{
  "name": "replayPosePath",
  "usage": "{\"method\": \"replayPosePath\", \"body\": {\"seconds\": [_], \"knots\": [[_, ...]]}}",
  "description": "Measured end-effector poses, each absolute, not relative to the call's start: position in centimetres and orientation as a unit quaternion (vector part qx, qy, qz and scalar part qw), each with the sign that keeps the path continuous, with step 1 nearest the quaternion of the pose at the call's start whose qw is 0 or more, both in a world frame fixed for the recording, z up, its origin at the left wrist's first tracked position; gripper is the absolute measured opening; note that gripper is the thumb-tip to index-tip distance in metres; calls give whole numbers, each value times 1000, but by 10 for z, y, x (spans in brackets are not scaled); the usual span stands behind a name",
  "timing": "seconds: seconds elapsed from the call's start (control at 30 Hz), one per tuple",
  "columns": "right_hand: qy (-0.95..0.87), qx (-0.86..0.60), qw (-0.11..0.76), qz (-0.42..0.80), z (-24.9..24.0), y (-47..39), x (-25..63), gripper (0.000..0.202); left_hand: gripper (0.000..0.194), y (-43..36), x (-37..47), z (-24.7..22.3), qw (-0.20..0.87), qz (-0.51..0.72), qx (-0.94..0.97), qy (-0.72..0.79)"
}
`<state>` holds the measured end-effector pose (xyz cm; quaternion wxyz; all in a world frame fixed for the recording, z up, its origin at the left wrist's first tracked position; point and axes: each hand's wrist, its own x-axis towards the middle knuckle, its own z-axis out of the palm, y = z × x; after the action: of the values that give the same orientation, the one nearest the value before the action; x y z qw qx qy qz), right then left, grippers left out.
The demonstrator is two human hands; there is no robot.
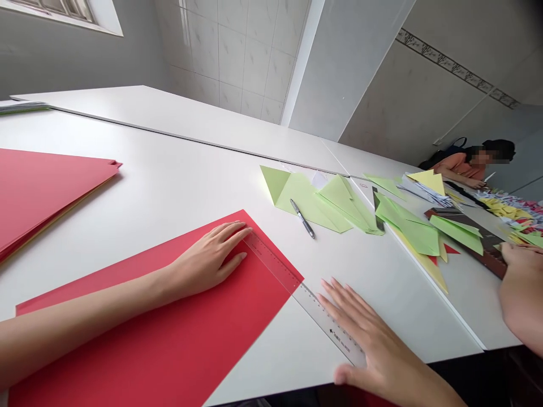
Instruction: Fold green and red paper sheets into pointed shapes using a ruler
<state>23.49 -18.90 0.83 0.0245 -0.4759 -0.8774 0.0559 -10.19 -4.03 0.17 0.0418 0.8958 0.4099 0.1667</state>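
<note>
A large red sheet of paper (178,333) lies on the white table, reaching past the lower left of the view. Across its right corner runs a clear plastic ruler (303,294), whose lower end sticks out over the bare table. My left hand (216,251) rests flat on the red sheet, fingers stretched out, with fingertips at the ruler's upper end. My right hand (367,339) is spread at the ruler's lower end: the fingers lie along its far edge and the thumb is apart, near the table's front edge. Neither hand is closed.
A stack of red sheets (46,192) lies at left. Beyond the ruler are a pen (302,219) and folded green papers (339,203). Another person's hand (517,260) is at the right, near a brown board (487,254). A person (462,164) sits farther back beside coloured paper pieces.
</note>
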Motion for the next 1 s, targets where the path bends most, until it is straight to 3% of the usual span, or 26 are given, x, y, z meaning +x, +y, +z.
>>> {"method": "replayPosePath", "body": {"seconds": [0.07,0.4,0.6,0.77,1.0], "knots": [[-878,-476,23,48,0,-205,239,105,54,-39,-102,1,43,166,893,417],[-887,-453,71,-44,-10,-225,236,73,64,-40,-102,2,62,147,855,493],[-887,-446,99,-69,-22,-226,231,75,67,-40,-95,5,61,129,828,543],[-888,-439,112,-79,-24,-229,229,66,63,-43,-90,10,48,110,819,561],[-857,-467,203,-80,-30,-226,215,60,46,-43,-77,8,-7,89,783,616]]}}
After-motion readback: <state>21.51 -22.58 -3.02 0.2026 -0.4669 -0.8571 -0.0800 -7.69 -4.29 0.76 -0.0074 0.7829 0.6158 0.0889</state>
